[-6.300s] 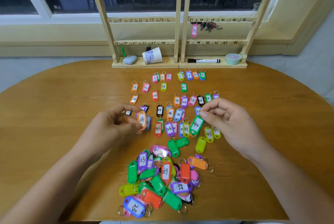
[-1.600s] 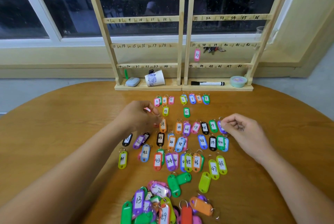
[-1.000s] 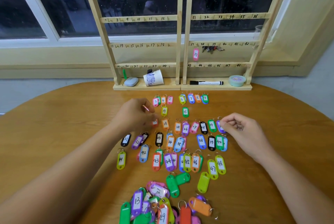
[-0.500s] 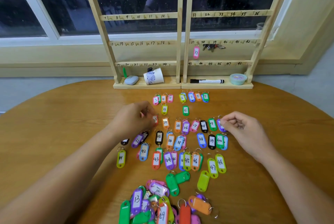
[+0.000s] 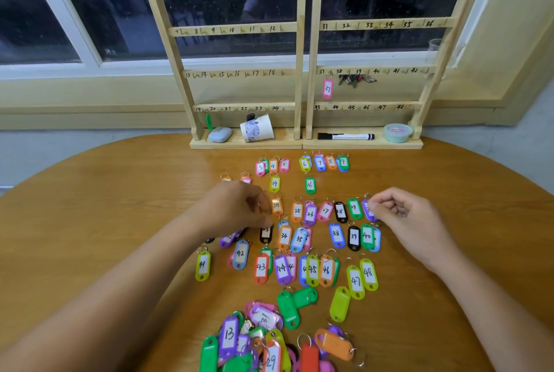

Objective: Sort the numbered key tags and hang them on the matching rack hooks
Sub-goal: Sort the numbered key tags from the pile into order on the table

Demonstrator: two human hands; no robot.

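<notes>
Tag 24 (image 5: pixel 276 206) just beside left hand (image 5: pixel 236 209).

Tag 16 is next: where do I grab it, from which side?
Pinch tag 16 across its long edges, coming from above. It lies flat and alone, ring toward the rack, with bare table on both sides, so a pinch likely fits without nudging neighbours.
</notes>
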